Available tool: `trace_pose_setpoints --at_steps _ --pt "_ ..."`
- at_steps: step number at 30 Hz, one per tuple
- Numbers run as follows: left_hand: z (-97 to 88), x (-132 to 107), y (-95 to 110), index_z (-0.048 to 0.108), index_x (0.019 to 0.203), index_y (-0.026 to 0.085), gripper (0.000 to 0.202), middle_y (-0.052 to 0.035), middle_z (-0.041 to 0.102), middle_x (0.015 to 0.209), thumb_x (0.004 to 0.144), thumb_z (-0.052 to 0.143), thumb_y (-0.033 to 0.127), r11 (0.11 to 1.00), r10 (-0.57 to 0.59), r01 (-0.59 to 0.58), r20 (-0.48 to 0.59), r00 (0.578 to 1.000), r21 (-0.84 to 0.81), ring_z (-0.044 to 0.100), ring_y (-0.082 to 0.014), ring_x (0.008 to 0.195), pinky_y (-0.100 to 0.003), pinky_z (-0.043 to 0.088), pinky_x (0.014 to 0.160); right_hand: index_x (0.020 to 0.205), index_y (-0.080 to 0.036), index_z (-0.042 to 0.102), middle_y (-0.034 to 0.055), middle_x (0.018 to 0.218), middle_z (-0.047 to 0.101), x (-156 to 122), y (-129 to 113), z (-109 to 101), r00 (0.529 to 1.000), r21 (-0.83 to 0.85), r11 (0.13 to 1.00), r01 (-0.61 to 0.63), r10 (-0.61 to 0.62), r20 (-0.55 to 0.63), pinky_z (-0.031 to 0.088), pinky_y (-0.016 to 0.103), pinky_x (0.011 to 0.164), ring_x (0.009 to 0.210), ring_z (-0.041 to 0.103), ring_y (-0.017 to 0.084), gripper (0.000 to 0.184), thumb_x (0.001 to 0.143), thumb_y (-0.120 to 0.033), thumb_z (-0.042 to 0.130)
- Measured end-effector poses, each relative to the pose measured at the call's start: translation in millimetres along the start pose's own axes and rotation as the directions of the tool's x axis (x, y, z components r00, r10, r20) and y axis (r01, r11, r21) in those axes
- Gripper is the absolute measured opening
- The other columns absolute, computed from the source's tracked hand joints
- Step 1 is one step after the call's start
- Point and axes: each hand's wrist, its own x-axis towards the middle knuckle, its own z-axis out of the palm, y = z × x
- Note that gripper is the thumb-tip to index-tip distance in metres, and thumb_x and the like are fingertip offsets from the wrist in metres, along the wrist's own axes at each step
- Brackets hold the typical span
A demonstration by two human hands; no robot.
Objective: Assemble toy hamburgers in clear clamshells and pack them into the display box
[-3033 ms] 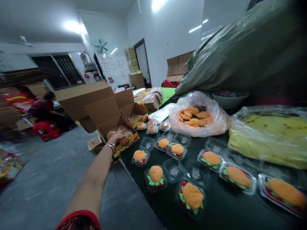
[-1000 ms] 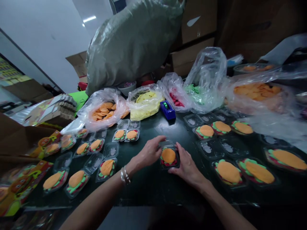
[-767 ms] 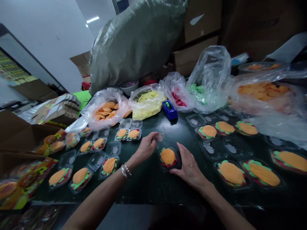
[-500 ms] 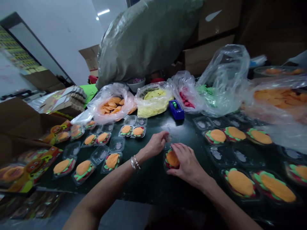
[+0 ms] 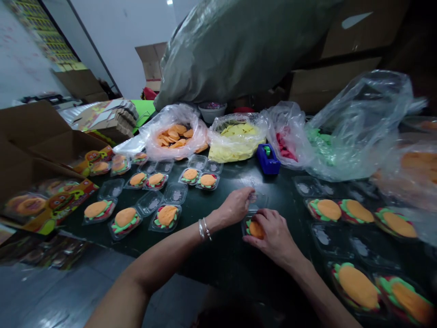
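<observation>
In the head view, a toy burger (image 5: 256, 229) with an orange bun and green and red layers sits in an opened clear plastic clamshell box (image 5: 245, 222) on the dark table. My right hand (image 5: 275, 237) curls over the burger from the right, thumb in front and fingers behind. Just beyond it, my left hand (image 5: 237, 205) is closed, its fingertips pinching the left edge of the box's see-through lid (image 5: 261, 199). Two bracelets (image 5: 205, 229) circle my left wrist.
Opened clamshells with burgers stand left (image 5: 166, 216) and right (image 5: 355, 284). Behind are plastic bags of orange pieces (image 5: 175, 135), yellow pieces (image 5: 239, 130), red pieces (image 5: 286, 145) and green pieces (image 5: 321, 143). A blue tape dispenser (image 5: 268, 159) stands before them. Cardboard boxes (image 5: 30, 136) flank the left.
The view has turned a little left, shifting everything rightward in the picture. My right hand stays over the burger; my left hand keeps by the lid, which now shows more plainly.
</observation>
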Motion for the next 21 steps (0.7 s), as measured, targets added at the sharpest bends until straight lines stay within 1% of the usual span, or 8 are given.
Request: trace_pose_setpoints --at_steps 4,6,8,10,12,14,17,21 --pt "2.6 1.0 -5.4 0.055 0.116 0.011 0.039 -0.0100 0.067 0.108 0.081 0.040 0.004 1.000 -0.001 0.001 -0.018 1.000 -0.006 0.063 -0.0192 0.097 -0.034 0.050 0.091 0.116 -0.016 0.054 0.0133 0.116 0.060 -8.4 8.4 -2.1 0.996 0.070 0.997 0.038 -0.033 -0.081 0.043 0.050 0.093 0.107 0.053 0.031 0.057 0.068 -0.037 0.078" --pt "2.4 0.8 -7.3 0.055 0.117 0.011 0.040 -0.0107 0.066 0.111 0.081 0.040 0.003 1.000 0.004 -0.004 -0.030 1.000 -0.012 0.062 -0.0199 0.101 -0.036 0.049 0.095 0.122 -0.017 0.049 0.0140 0.120 0.058 -20.1 15.0 -5.8 0.989 0.118 0.992 0.040 -0.023 -0.143 0.043 0.051 0.096 0.112 0.053 0.031 0.060 0.071 -0.035 0.076" --pt "1.5 -1.6 -6.2 0.053 0.119 0.012 0.041 -0.0120 0.064 0.117 0.081 0.040 0.003 1.000 0.028 -0.028 -0.040 0.999 -0.012 0.060 -0.0210 0.108 -0.039 0.047 0.099 0.120 -0.020 0.051 0.0128 0.118 0.059 -34.4 20.7 -8.8 0.986 0.170 0.986 -0.004 0.033 -0.165 0.045 0.050 0.094 0.111 0.054 0.031 0.050 0.075 -0.032 0.071" --pt "1.0 -8.2 -1.0 0.051 0.123 0.013 0.044 -0.0125 0.062 0.121 0.082 0.038 0.002 0.997 0.068 -0.068 -0.040 0.997 -0.019 0.058 -0.0210 0.111 -0.041 0.047 0.100 0.116 -0.022 0.052 0.0117 0.115 0.060 -47.3 24.0 -8.5 0.985 0.242 0.968 -0.068 0.104 -0.138 0.048 0.048 0.091 0.107 0.056 0.030 0.041 0.078 -0.027 0.067" --pt "2.0 -20.1 7.6 0.047 0.128 0.015 0.049 -0.0122 0.059 0.124 0.083 0.035 0.000 0.992 0.117 -0.119 -0.033 0.993 -0.039 0.056 -0.0203 0.114 -0.042 0.046 0.101 0.116 -0.022 0.051 0.0115 0.112 0.060 -55.1 25.0 -4.4 0.978 0.312 0.940 -0.134 0.176 -0.109 0.049 0.048 0.090 0.104 0.058 0.029 0.042 0.078 -0.024 0.066" --pt "4.8 -36.1 16.8 0.041 0.135 0.017 0.054 -0.0128 0.054 0.131 0.083 0.038 0.002 0.986 0.157 -0.158 -0.026 0.987 -0.045 0.052 -0.0213 0.121 -0.044 0.044 0.104 0.122 -0.021 0.047 0.0110 0.108 0.061 -57.1 25.2 1.6 0.962 0.351 0.916 -0.195 0.248 -0.113 0.050 0.048 0.089 0.101 0.059 0.028 0.051 0.076 -0.024 0.068" --pt "11.9 -60.4 25.6 0.031 0.142 0.021 0.061 -0.0144 0.045 0.140 0.084 0.051 0.013 0.972 0.236 -0.236 -0.007 0.972 0.002 0.040 -0.0261 0.132 -0.051 0.037 0.110 0.132 -0.021 0.038 0.0100 0.106 0.061 -54.1 25.2 9.0 0.943 0.350 0.909 -0.228 0.295 -0.153 0.051 0.048 0.087 0.097 0.061 0.029 0.070 0.072 -0.025 0.073" --pt "23.5 -75.8 23.6 0.040 0.135 0.020 0.052 -0.0147 0.051 0.133 0.087 0.057 0.022 0.912 0.402 -0.405 0.055 0.914 0.064 0.037 -0.0286 0.134 -0.055 0.036 0.110 0.134 -0.018 0.039 0.0125 0.107 0.061 -52.1 23.1 11.5 0.951 0.227 0.952 -0.203 0.247 -0.184 0.050 0.050 0.084 0.097 0.059 0.031 0.072 0.072 -0.027 0.074"
